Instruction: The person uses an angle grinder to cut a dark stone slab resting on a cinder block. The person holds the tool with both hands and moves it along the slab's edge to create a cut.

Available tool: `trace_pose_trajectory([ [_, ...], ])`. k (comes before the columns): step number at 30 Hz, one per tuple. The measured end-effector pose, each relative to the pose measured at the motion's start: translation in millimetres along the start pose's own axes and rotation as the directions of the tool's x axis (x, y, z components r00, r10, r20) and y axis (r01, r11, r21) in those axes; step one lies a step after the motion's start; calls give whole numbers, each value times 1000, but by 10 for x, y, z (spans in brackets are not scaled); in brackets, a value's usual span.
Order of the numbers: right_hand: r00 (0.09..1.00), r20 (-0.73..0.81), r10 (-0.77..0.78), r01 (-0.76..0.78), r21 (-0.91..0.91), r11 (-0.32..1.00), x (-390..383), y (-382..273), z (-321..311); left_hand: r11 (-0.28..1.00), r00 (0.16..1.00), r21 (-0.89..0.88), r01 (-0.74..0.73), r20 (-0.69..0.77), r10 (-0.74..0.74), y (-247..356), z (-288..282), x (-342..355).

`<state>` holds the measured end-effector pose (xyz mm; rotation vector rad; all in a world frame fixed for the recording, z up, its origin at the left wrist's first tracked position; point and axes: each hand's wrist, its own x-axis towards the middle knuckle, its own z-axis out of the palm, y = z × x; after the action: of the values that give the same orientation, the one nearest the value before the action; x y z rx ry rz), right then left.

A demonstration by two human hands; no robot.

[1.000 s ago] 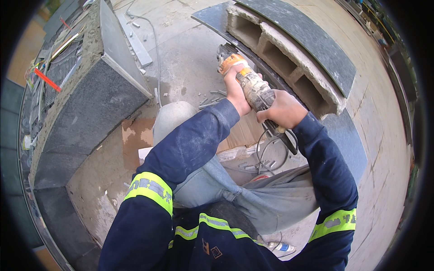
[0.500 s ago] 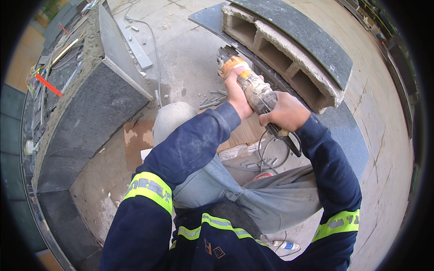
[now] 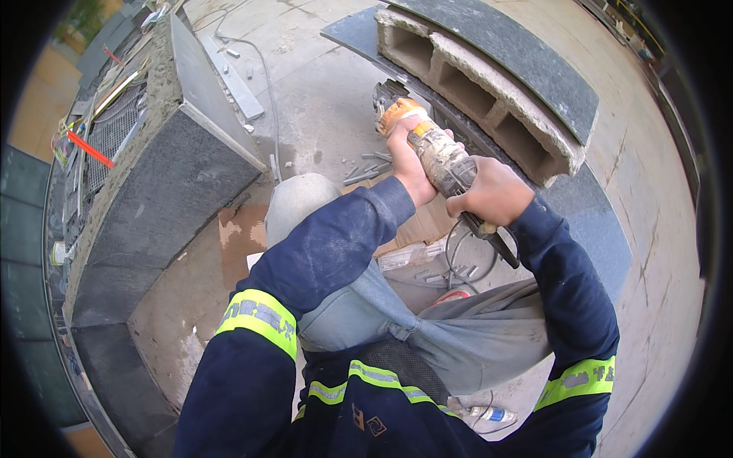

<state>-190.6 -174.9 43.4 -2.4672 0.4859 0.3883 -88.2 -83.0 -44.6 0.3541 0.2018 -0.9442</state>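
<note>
Both of my hands grip a dusty power tool (image 3: 443, 153) with an orange front housing. My left hand (image 3: 408, 164) wraps round the body just behind that housing. My right hand (image 3: 492, 191) is closed on the rear, where a cord leaves it. The tool’s dark head (image 3: 388, 98) is at the lower edge of a dark stone slab (image 3: 351, 38) beneath a rough hollow concrete block (image 3: 473, 99); whether it touches the slab I cannot tell. Another dark slab (image 3: 496, 38) lies on top of the block. Cardboard (image 3: 420, 229) lies on the ground under my hands.
At left stands a stone-clad structure (image 3: 153, 191) with mortar, mesh and an orange strip (image 3: 90, 149) on top. My bent legs (image 3: 450, 328) are below the tool. Loose metal pieces (image 3: 366, 172), a long grey strip (image 3: 233, 76), cables (image 3: 267, 91) and a plug (image 3: 496, 414) lie on the ground.
The view has shifted slightly, with the left structure a little further right in the picture. The tool and both hands sit slightly further right and lower; the grips are the same.
</note>
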Motion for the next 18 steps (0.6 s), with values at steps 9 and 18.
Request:
trace_pose_trajectory([
  [9, 1000, 16, 0, -1, 19, 1000, -21, 70, 13, 1000, 1000, 8, -6, -28, 6, -49, 41, -55],
  [18, 1000, 9, 10, -10, -3, 1000, -116, 57, -1, 1000, 1000, -14, 14, -10, -14, -101, 34, -71],
])
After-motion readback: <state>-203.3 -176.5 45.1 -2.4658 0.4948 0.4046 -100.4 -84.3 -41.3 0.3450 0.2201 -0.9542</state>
